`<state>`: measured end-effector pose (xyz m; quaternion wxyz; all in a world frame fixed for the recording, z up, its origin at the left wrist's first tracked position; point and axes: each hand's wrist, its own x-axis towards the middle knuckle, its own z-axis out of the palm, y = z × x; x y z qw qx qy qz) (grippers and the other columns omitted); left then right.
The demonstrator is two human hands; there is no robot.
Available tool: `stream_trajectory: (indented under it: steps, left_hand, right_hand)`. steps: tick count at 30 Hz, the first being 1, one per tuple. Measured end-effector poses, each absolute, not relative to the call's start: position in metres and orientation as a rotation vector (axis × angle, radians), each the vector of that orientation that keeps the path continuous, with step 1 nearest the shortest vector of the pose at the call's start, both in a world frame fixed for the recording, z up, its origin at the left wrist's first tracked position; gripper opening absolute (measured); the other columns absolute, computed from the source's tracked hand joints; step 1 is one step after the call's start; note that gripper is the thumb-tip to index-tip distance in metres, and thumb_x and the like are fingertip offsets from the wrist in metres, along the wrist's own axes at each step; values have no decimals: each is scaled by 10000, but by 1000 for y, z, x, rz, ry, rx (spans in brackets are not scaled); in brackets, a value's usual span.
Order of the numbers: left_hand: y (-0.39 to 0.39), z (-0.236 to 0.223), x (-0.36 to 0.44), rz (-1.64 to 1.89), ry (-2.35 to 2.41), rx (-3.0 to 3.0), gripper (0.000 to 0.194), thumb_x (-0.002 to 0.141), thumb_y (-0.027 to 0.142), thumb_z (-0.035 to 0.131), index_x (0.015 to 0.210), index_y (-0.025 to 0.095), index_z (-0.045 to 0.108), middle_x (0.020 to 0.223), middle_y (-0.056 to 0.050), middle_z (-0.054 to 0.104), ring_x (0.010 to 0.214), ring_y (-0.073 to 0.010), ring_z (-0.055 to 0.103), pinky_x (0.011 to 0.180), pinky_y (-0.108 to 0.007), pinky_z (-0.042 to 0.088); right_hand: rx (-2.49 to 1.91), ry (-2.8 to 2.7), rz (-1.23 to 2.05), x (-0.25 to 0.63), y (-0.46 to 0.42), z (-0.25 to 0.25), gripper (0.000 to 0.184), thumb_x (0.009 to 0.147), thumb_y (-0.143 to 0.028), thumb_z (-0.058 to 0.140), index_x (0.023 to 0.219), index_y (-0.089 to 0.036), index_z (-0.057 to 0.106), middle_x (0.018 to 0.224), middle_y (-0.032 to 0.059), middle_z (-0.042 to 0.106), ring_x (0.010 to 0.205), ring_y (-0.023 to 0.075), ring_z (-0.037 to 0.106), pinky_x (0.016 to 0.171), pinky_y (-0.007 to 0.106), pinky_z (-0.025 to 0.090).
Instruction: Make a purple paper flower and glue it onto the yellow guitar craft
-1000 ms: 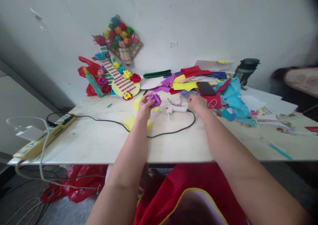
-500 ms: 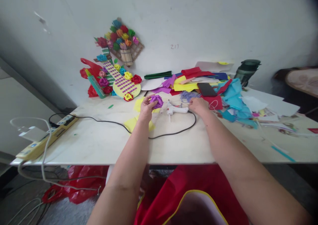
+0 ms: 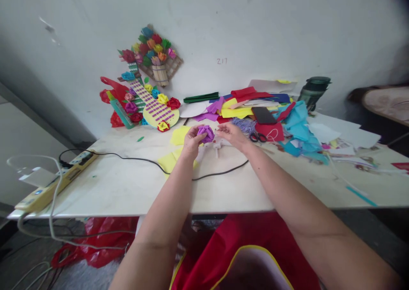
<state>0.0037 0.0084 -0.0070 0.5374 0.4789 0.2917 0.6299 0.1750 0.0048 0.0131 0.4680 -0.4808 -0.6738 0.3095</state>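
A purple paper flower (image 3: 206, 133) is held up over the table by my left hand (image 3: 192, 140), its thumb and fingers closed on the side of the bloom. Just right of the flower is my right hand (image 3: 232, 135), fingertips pinched together. What they hold, if anything, is too small to make out. Beneath my right hand lies a white glue gun (image 3: 217, 146), mostly covered by the hand and forearm. Sheets of yellow paper (image 3: 171, 160) rest under and beside my left hand and wrist.
A black cord (image 3: 223, 172) crosses the table to a power strip (image 3: 57, 183) at the left. Scissors (image 3: 258, 137), a phone (image 3: 263, 115) and coloured paper (image 3: 298, 121) lie on the right. A flower-decorated paper guitar (image 3: 161, 113) leans at the back; a dark bottle (image 3: 315, 93) stands back right.
My right hand has moved left from beside the glue gun's handle to the purple flower, uncovering the scissors. My left hand still holds the flower. The view has shifted slightly.
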Motion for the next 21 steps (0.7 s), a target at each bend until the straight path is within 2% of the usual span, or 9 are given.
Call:
stream_trajectory:
  steps: [4, 12, 21]
  left_hand:
    - [6, -7, 7, 1471, 677, 1182, 406, 535, 219, 764, 915, 177, 626, 932, -42, 660, 690, -132, 600, 604, -263, 486]
    - [4, -10, 14, 1442, 678, 1244, 352, 556, 190, 742, 894, 170, 644, 842, -27, 655, 688, -120, 582, 640, -251, 453]
    - [5, -7, 12, 1301, 737, 1095, 227, 666, 339, 601, 802, 159, 623, 747, -27, 620, 660, -144, 567, 606, -278, 483]
  right_hand:
    - [-1080, -1635, 926, 166, 3, 8, 468, 648, -328, 676, 1054, -130, 553, 969, 86, 623, 818, 167, 583, 780, 337, 480]
    - [-1027, -1590, 881, 156, 8, 0, 340, 639, -155, 608, 975, -160, 562, 868, 36, 651, 788, 148, 608, 762, 307, 491]
    - [-1114, -1559, 907, 157, 4, 5, 340, 619, -134, 584, 958, -156, 575, 752, -1, 625, 684, 123, 578, 661, 255, 476]
